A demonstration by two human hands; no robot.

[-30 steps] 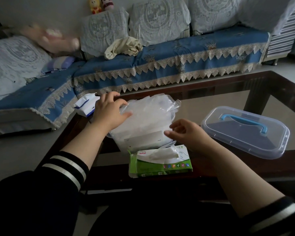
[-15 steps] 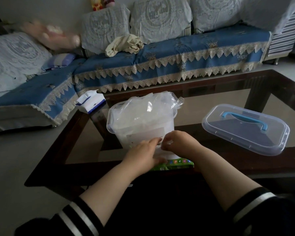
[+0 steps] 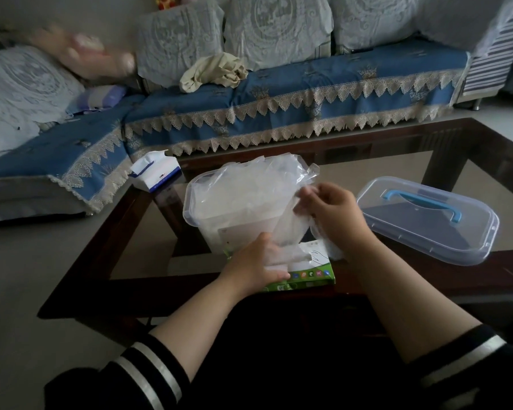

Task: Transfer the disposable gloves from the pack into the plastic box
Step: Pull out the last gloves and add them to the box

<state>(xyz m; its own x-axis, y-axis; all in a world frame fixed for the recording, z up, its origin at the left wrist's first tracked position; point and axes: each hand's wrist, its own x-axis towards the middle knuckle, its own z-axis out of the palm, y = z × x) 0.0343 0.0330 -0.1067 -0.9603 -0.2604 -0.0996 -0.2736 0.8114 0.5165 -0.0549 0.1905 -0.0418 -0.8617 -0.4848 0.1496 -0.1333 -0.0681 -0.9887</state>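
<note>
A clear plastic box (image 3: 207, 232) stands in the middle of the glass table, stuffed with thin clear gloves that bulge over its rim. In front of it lies the green glove pack (image 3: 311, 276). My left hand (image 3: 255, 264) presses down on the left part of the pack. My right hand (image 3: 335, 214) is raised at the box's right rim and pinches a clear glove (image 3: 287, 232) that stretches from the pack's opening up to its fingers.
The box's clear lid (image 3: 426, 220) with a blue handle lies on the table to the right. A white and blue tissue pack (image 3: 156, 173) sits at the table's back left corner. A blue sofa (image 3: 278, 93) runs behind the table.
My right hand has risen from the pack to the box's right rim, drawing a glove out with it. My left hand has stayed down on the pack.
</note>
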